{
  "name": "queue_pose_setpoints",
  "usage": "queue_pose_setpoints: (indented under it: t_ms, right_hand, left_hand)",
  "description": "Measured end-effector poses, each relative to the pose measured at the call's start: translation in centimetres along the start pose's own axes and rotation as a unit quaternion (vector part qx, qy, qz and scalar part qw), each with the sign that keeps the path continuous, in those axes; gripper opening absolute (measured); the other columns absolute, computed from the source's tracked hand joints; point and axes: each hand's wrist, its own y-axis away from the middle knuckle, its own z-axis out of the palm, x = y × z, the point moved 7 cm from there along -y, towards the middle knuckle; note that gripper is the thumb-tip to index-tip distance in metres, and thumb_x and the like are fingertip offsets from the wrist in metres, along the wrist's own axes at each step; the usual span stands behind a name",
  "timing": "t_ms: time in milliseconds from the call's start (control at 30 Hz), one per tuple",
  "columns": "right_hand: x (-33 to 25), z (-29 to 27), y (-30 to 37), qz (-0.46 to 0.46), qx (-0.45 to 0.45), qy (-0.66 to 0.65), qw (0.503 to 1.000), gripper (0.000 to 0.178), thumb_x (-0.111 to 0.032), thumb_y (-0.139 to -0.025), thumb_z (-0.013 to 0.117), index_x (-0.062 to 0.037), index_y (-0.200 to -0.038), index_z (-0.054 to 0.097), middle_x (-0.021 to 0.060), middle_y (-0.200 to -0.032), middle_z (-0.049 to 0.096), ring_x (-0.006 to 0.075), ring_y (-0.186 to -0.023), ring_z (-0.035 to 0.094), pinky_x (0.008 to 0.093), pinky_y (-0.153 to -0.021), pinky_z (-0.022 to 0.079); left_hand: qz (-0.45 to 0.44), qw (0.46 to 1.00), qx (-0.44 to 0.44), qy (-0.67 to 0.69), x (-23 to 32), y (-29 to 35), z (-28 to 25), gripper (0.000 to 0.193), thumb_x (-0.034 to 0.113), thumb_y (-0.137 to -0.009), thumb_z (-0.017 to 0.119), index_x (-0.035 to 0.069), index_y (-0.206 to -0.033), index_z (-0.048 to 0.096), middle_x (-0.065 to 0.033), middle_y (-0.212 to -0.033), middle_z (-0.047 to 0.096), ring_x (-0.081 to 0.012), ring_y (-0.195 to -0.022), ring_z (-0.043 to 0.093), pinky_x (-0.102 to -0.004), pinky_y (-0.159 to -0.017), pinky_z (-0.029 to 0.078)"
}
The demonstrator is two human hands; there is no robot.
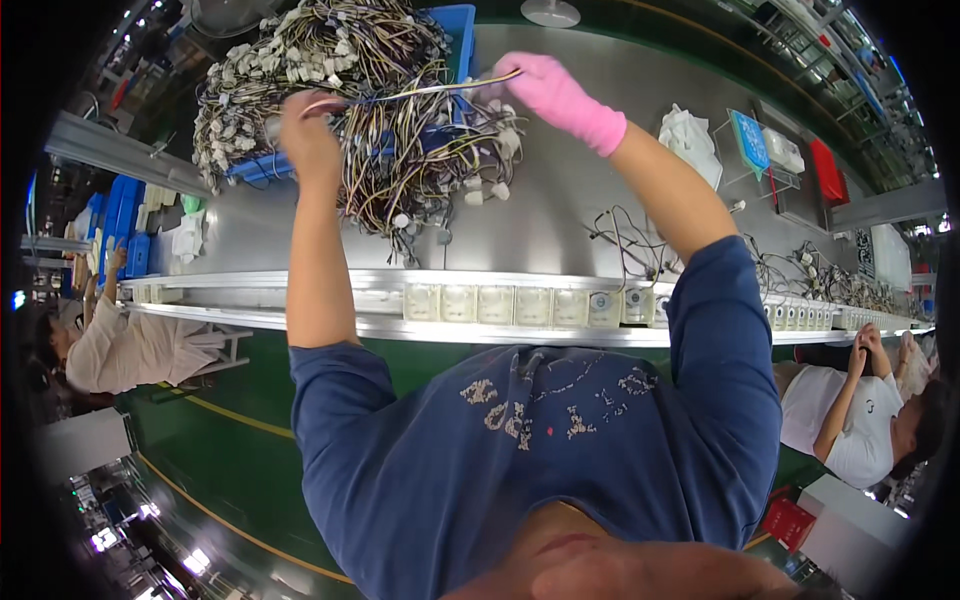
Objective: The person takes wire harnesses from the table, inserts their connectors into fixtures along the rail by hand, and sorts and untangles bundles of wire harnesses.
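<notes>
A wire harness (pixel 432 90) of light and dark strands is stretched between my two hands above a heap of cables. My left hand (pixel 306 135), bare and slightly blurred, is closed round its left end. In a pink glove, my right hand (pixel 545 88) pinches the other end, with the fingers pressed together. Below and beyond the harness lies the tangled heap of wire harnesses (pixel 395 175) with white connectors. It overflows a blue bin (pixel 458 25) and spills onto the metal table (pixel 560 190).
Along the table's near edge runs a metal rail (pixel 370 302) carrying a row of clear square blocks (pixel 495 304). Loose cables (pixel 635 245) lie to the right, near a white cloth (pixel 690 140) and a red bin (pixel 826 170). Other people sit at both sides.
</notes>
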Motion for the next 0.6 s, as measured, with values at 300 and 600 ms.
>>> queue_pose_setpoints:
  t_ms: [300,600]
  right_hand:
    - [-4.6,-10.4,5.9,-0.057,0.208,-0.129,0.968,0.022,-0.016,-0.095,0.047,0.0046,-0.091,0.053,0.0208,-0.103,0.063,0.0268,-0.095,0.063,0.0346,-0.09,0.046]
    - [7.5,-12.6,21.5,0.29,-0.086,0.462,0.834,0.051,-0.022,-0.081,0.059,-0.0024,-0.126,0.045,0.0208,-0.12,0.053,0.0312,-0.113,0.052,0.0387,-0.095,0.041]
  left_hand:
    - [-0.24,0.914,-0.314,0.095,-3.0,8.3,6.2,0.025,0.016,-0.093,0.047,-0.001,-0.077,0.056,-0.0063,-0.059,0.059,-0.0128,-0.052,0.054,-0.028,-0.053,0.042]
    - [-0.43,0.561,-0.579,0.407,2.2,18.2,12.6,0.038,0.032,-0.093,0.052,0.004,-0.068,0.054,-0.001,-0.051,0.044,-0.0115,-0.046,0.041,-0.0238,-0.046,0.032]
